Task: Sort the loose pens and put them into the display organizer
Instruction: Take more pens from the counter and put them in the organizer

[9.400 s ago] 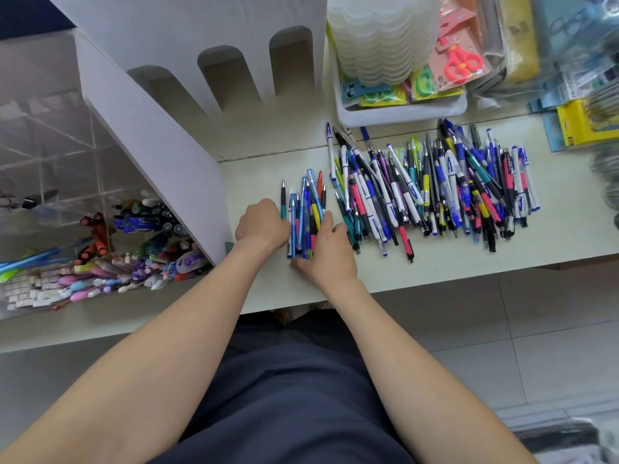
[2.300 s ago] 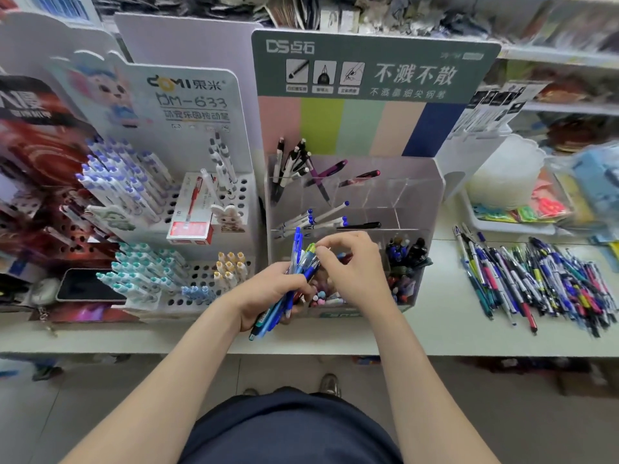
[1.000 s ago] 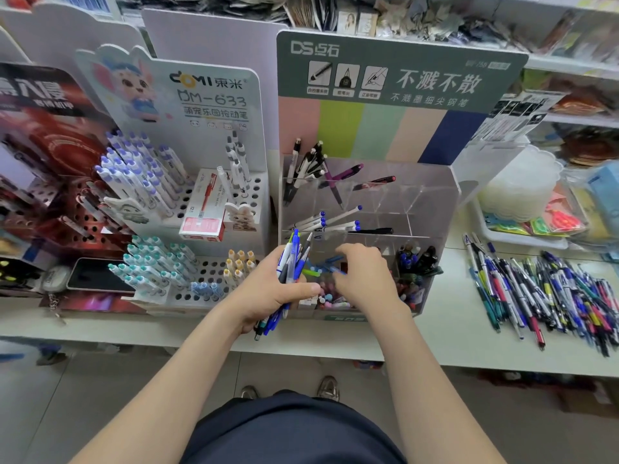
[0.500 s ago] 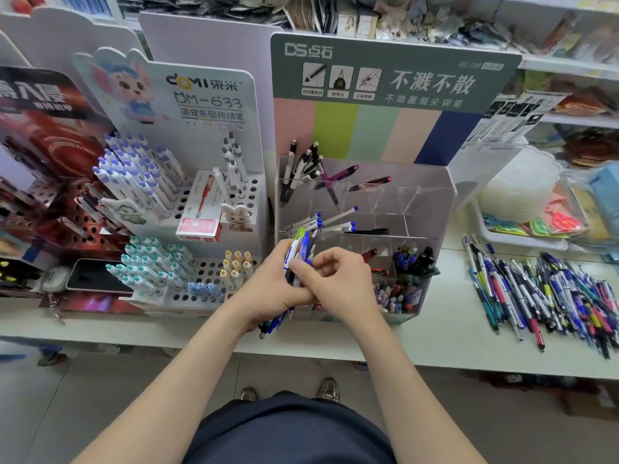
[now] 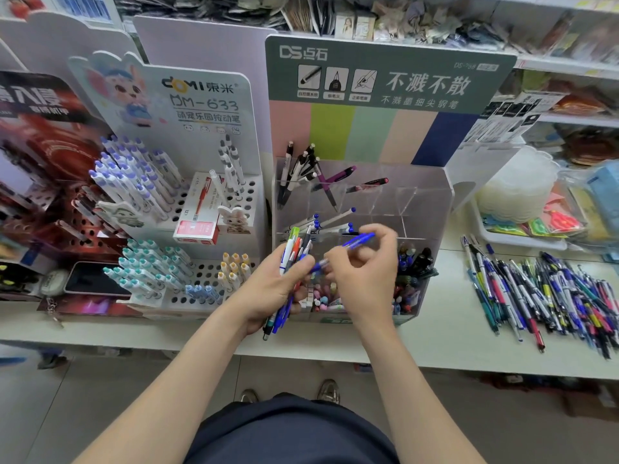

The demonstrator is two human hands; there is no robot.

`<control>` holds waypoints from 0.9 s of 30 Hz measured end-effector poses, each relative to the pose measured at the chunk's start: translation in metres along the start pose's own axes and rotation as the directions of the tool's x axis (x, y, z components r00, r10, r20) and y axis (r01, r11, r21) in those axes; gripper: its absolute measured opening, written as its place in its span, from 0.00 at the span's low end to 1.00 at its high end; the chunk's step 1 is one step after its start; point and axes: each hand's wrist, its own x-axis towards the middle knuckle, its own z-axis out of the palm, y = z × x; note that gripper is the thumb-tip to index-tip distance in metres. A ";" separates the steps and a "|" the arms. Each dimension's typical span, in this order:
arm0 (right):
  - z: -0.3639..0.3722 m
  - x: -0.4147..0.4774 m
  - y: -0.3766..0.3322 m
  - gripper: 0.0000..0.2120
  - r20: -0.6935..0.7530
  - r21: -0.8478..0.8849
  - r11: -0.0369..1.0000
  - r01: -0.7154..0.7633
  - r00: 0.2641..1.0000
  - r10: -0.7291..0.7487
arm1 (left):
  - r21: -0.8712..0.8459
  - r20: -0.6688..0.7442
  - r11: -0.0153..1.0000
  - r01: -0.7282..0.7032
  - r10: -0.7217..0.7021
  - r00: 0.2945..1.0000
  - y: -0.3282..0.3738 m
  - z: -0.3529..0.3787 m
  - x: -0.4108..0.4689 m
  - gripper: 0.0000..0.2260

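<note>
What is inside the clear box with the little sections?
The clear organizer holds black-and-white pens and a purple pen at the back, white pens with blue tips in the middle, dark pens front right. The left hand and right hand cover much of the front sections.

Person viewed from above. Both forearms (image 5: pixel 174 380) are bare along their full visible length. The left hand (image 5: pixel 271 289) and right hand (image 5: pixel 365 279) are uncovered. A plain dark navy garment (image 5: pixel 294 433) covers the body; its type cannot be told. Two shoes (image 5: pixel 330 390) with grey-brown toes show beyond its edge.
</note>
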 end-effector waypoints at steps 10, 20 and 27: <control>0.000 -0.005 0.008 0.11 0.167 -0.123 0.992 -0.010 0.985 0.031 | -0.145 -0.193 0.984 -0.105 0.076 0.978 0.010 0.011 0.005 0.08; 0.003 -0.008 0.013 0.12 0.287 -0.368 0.924 0.102 0.958 0.009 | -0.213 -0.348 0.952 -0.222 0.138 0.927 0.006 0.029 0.012 0.11; -0.018 -0.001 0.012 0.08 0.401 -0.469 0.860 0.200 0.916 0.006 | -0.197 -0.291 0.959 -0.204 0.141 0.946 0.011 0.049 0.018 0.11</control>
